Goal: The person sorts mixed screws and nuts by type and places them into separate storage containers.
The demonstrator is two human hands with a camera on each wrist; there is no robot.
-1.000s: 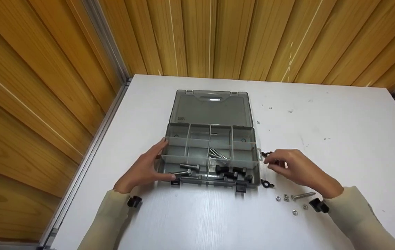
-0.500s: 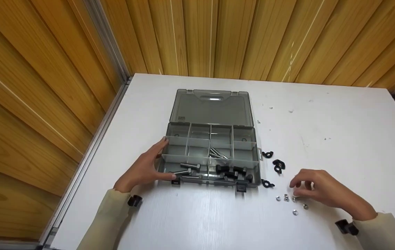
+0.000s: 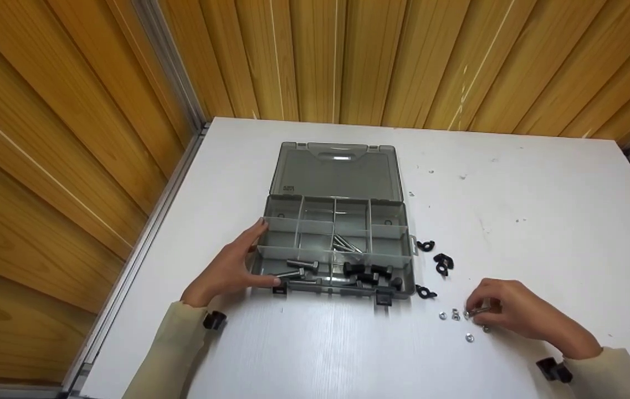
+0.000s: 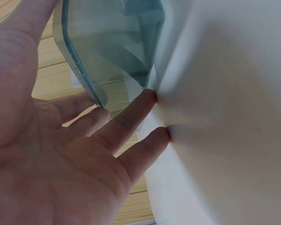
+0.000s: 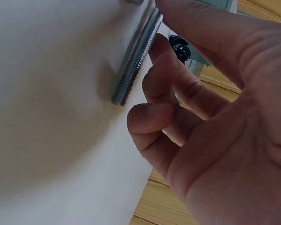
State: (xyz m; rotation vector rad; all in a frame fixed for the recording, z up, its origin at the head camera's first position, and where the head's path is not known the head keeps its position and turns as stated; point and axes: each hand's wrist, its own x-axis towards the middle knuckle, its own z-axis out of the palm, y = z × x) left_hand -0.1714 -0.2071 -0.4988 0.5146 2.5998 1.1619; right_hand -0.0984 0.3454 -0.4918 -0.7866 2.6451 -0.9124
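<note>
My left hand rests at the near left corner of a grey plastic compartment box. Its thumb lies along the front edge, and in the left wrist view its fairly straight fingers touch the box's side and the table. Right of the box, my right hand pinches a long silver bolt between thumb and fingers, low over the tabletop. The bolt's threaded end shows in the right wrist view, while fingers hide part of it. Small silver nuts lie around the right fingertips.
Several black wing nuts lie beside the box's right side. Inside the box, silver bolts occupy the front left compartment and black bolts the front right one. Silver rods lie in a middle compartment. The lid is laid back.
My right hand has left the black wing nuts, moved right and toward me, and taken hold of the silver bolt. My left hand has stayed at the box.
</note>
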